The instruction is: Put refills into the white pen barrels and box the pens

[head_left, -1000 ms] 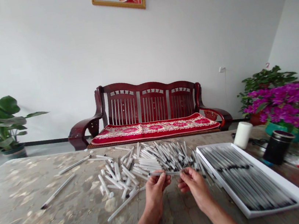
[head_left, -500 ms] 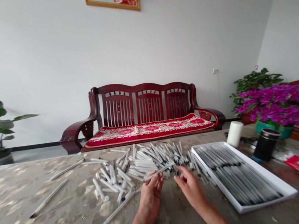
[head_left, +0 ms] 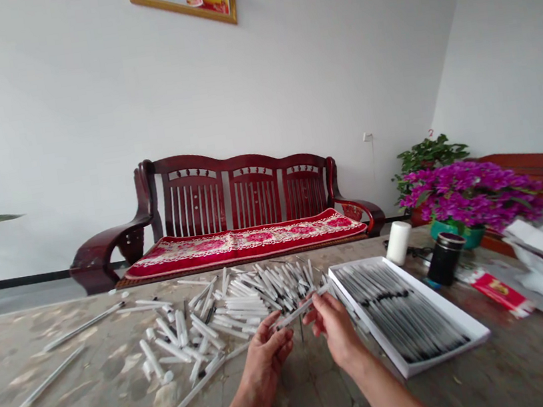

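Gripping one white pen (head_left: 299, 309) together, your left hand (head_left: 266, 359) and right hand (head_left: 333, 326) hover just beside the white box (head_left: 448, 352).

There are two hands, the left hand (head_left: 265, 356) and the right hand (head_left: 334, 326), with one pen (head_left: 299, 309) in them. The pile (head_left: 244, 298) of loose pens and caps is too many to count. I see one white box (head_left: 425, 360) full of pens, one white cylinder (head_left: 399, 243), one black cup (head_left: 442, 259), one red packet (head_left: 496, 290) and one wooden bench (head_left: 231, 202).

White pens (head_left: 244, 298), seemingly black-tipped; marbled table (head_left: 102, 402)
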Tool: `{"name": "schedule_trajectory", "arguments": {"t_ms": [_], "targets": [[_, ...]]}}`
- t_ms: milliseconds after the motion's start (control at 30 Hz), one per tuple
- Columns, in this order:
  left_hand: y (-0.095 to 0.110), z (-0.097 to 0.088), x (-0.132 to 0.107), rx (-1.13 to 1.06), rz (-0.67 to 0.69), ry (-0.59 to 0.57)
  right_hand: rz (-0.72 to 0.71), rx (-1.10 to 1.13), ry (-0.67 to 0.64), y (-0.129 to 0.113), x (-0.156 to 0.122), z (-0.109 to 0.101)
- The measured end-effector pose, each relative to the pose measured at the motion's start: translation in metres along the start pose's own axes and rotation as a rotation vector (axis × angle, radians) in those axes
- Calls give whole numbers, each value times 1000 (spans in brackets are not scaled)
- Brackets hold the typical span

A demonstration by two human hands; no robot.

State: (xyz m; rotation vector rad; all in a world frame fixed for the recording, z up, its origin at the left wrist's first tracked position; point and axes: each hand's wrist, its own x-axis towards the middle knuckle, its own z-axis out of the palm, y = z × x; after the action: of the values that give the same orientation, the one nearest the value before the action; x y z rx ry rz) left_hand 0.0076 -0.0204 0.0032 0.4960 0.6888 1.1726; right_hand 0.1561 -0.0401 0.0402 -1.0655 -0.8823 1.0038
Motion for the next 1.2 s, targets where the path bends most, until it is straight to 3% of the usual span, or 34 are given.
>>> {"name": "schedule_trajectory", "arguments": {"t_ms": [133, 233, 300, 400, 467, 567, 800, 900, 967, 1100, 1200], "targets": [[1, -2, 3, 30, 15, 73, 97, -56, -85, -34, 16, -25], [1, -3, 4, 47, 19, 84, 71, -227, -87, -54, 27, -54], [1, -4, 4, 54, 36, 79, 20, -468, -36, -63, 35, -76], [2, -6, 5, 46, 89, 88, -13, -1088, 45, -72, 45, -108], [2, -7, 6, 28, 122, 108, -12, -1336, 72, -76, 48, -124], [2, -8, 7, 26, 148, 125, 6, -1470, 82, -77, 44, -137], [2, -9, 6, 148, 218, 160, 63, -1647, 13, -63, 30, -145], [3, -9, 5, 173, 261, 201, -16, -1690, 37, -63, 29, -136], [4, -10, 4, 178, 304, 246, -88, -1642, 15, -63, 28, -115], [8, -12, 3, 183, 379, 325, -194, -1468, -208, -46, 23, -49], [10, -14, 3, 180, 390, 349, -239, -1416, -242, -17, 23, -4]]}}
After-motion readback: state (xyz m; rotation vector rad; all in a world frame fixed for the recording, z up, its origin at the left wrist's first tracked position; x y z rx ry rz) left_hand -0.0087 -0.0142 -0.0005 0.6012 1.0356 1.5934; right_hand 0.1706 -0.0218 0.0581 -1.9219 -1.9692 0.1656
